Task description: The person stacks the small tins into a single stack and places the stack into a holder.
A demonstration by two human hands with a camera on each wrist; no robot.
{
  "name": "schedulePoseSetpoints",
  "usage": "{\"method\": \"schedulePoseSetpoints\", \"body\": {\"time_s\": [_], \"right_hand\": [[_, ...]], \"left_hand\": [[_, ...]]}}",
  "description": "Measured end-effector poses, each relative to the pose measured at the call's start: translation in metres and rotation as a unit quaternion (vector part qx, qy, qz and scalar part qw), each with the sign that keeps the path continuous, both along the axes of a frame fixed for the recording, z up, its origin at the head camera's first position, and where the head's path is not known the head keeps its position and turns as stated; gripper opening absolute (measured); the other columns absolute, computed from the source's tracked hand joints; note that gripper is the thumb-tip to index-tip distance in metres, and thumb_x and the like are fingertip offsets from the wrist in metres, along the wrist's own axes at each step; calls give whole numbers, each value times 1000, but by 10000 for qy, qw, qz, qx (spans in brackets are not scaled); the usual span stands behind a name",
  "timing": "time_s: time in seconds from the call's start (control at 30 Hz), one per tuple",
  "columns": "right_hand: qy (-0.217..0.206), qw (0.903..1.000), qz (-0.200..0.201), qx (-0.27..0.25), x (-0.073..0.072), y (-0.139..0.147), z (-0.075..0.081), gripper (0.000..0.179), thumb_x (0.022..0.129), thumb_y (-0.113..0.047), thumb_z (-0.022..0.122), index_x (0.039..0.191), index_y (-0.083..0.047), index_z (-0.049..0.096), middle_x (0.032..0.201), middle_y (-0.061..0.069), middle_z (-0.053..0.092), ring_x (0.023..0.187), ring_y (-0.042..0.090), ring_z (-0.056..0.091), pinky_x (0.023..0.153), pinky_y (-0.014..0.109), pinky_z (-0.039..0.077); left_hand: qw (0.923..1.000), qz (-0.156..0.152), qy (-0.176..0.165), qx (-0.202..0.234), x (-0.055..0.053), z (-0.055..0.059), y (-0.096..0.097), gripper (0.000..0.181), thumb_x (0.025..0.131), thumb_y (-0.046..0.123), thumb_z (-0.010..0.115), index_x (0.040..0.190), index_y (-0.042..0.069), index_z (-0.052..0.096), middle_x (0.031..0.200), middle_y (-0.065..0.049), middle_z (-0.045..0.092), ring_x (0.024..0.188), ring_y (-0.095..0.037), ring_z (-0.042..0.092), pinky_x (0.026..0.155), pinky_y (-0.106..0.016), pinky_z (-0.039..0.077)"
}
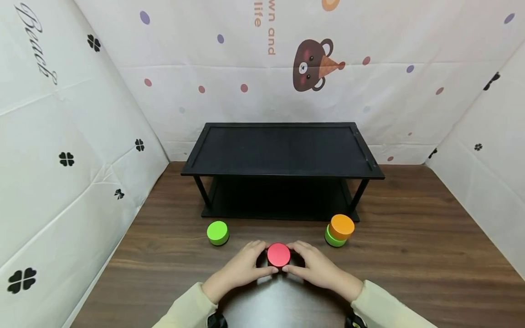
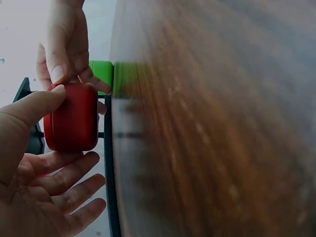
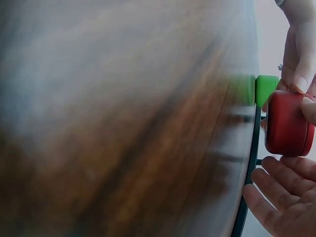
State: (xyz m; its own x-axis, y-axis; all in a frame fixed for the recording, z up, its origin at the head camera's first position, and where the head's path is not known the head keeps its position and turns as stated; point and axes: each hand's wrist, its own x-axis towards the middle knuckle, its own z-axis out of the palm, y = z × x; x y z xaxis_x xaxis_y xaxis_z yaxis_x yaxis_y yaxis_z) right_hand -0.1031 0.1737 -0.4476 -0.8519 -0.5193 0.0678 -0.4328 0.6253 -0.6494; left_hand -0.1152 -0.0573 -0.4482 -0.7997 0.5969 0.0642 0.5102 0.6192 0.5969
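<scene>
Red case [image 1: 279, 254]: we locate it between the two hands, low in the middle of the head view, in front of the rack [image 1: 283, 150]. Both hands grasp it, the left hand [image 1: 245, 264] at its left side and the right hand [image 1: 313, 266] at its right side. We find the index fingers at the sides and the two thumbs close together on the near side. The other fingers extend loosely. In both wrist views we see a gap between the underside of the case and the table [image 1: 410, 218].

For the room, we note white cloth walls [image 1: 180, 114] at the left, back and right. The table has dark wood grain and carries a pale sheen between the forearms. The black rack stands on it near the back wall, with a flat top, a lower shelf and slanting legs.

Light sleeves [image 1: 186, 307] cover the forearms. Just in front of the rack's right end we find an orange case [image 1: 342, 224] stacked on a green case [image 1: 334, 242]. A second green case [image 1: 217, 231] stands alone near the rack's left end. On the cloth we identify a brown bear print [image 1: 309, 65], black clover prints [image 1: 66, 159] and small coloured dots [image 1: 244, 88].
</scene>
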Motion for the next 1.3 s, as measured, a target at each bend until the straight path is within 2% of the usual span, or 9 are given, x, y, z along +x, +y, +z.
{"method": "schedulePoseSetpoints", "body": {"time_s": [0.23,0.6,0.77,0.93,1.17,1.3], "right_hand": [[98,9999,-2,-64,2,1,4,45,89,-47,62,120,-14,59,115,-4,62,107,17,60,90,41,50],[144,9998,10,-150,8,2,9,44,89,-47,62,118,-14,60,115,-5,62,107,15,59,89,41,51],[176,9995,40,-241,11,4,10,41,89,-44,63,118,-14,60,113,-6,62,105,13,59,87,39,52],[279,9993,71,-243,14,5,13,39,89,-42,63,117,-14,60,111,-7,62,103,12,59,86,38,52],[334,9991,86,-252,16,6,19,38,89,-42,63,116,-15,61,111,-7,62,101,9,59,85,37,52],[342,9988,100,-326,16,8,20,38,89,-41,64,116,-15,61,111,-7,63,102,9,59,86,39,52]], "left_hand": [[9999,1,116,-105,3,6,1,48,86,46,67,117,11,59,114,-2,63,114,-22,55,98,-45,44],[10000,44,66,-3,10,12,2,49,86,44,68,120,9,60,119,-6,64,123,-32,51,102,-54,39],[10000,-5,70,20,12,13,3,50,86,44,67,121,9,60,119,-6,64,123,-32,51,102,-55,38],[9999,-16,124,16,14,16,3,51,86,45,67,121,9,60,118,-5,64,122,-31,52,102,-53,39],[9993,-79,344,80,16,20,5,48,86,45,67,118,10,60,113,0,64,110,-19,57,95,-43,46],[9993,-90,350,101,17,23,6,49,86,45,67,118,9,60,113,-1,64,112,-20,56,96,-45,45]]}}
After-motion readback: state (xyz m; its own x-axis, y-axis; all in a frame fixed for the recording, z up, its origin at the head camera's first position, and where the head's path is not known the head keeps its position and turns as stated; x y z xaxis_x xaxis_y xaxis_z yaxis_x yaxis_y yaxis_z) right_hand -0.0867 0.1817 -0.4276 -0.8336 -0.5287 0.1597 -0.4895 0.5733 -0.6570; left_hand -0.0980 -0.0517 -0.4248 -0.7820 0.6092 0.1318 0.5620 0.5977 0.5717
